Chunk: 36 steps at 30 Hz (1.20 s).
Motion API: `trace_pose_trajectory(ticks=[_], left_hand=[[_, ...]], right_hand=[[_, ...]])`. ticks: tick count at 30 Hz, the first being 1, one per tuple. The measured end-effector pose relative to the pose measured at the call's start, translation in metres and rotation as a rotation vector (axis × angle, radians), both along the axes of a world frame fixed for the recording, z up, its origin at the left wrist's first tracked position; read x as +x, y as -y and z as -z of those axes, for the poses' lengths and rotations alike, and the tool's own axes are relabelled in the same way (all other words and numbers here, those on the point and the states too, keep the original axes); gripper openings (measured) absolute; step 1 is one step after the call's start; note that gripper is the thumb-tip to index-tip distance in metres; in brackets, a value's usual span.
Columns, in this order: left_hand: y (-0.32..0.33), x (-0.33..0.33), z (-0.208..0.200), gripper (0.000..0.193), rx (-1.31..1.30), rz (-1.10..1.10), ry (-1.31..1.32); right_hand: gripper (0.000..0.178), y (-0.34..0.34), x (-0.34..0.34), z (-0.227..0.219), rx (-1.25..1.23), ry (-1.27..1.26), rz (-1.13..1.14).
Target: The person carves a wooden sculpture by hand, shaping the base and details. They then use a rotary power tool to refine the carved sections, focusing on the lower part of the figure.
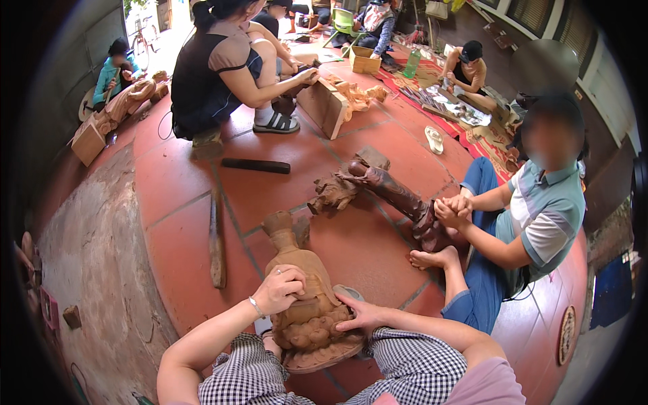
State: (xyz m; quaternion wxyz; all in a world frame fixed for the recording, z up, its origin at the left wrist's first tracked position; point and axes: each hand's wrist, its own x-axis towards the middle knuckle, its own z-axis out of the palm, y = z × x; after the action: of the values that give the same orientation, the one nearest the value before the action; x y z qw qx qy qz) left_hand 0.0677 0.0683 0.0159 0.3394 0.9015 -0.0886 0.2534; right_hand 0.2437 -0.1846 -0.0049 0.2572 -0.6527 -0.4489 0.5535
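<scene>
A carved brown wooden statue [307,266] leans away from me between my knees, its round, bumpy carved base [314,331] toward me. My left hand [280,290], with a ring and a bracelet on it, presses curled fingers against the statue's middle. Whatever those fingers hold, if anything, is hidden. Against the right side of the base, my right hand [358,314] grips the statue with thumb and forefinger spread apart.
Beyond the statue lie a long wooden mallet-like club [217,239], a dark wooden bar [256,165] and a darker carved figure [385,192]. A person [533,202] sits close on my right; another [229,74] crouches ahead beside a wooden block [324,108]. More people work farther back.
</scene>
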Motion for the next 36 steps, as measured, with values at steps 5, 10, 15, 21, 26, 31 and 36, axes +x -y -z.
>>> trace_pose_trajectory(ticks=[5, 10, 15, 21, 26, 31, 36], left_hand=[[-0.019, -0.021, 0.020, 0.022, 0.052, -0.090, 0.023], [0.015, 0.004, 0.008, 0.019, -0.047, -0.068, 0.025], [-0.009, -0.005, 0.010, 0.021, -0.050, -0.005, -0.041], [0.003, 0.004, 0.011, 0.020, -0.060, -0.065, -0.033], [0.002, 0.005, 0.020, 0.018, -0.082, -0.014, -0.036], [-0.013, -0.004, 0.018, 0.016, -0.104, -0.035, 0.003], [-0.002, -0.016, 0.035, 0.016, -0.121, -0.201, 0.083]], right_hand=[[0.123, 0.000, 0.003, 0.000, -0.037, 0.038, -0.025], [0.122, -0.006, 0.000, -0.010, -0.057, -0.041, -0.021], [0.123, 0.004, 0.002, 0.002, -0.044, 0.011, -0.007], [0.124, -0.001, 0.007, -0.006, -0.078, 0.052, -0.040], [0.123, -0.007, 0.000, -0.012, -0.030, -0.069, 0.004], [0.123, 0.001, 0.012, 0.013, -0.003, -0.086, 0.041], [0.120, -0.005, 0.004, 0.017, -0.040, -0.232, 0.059]])
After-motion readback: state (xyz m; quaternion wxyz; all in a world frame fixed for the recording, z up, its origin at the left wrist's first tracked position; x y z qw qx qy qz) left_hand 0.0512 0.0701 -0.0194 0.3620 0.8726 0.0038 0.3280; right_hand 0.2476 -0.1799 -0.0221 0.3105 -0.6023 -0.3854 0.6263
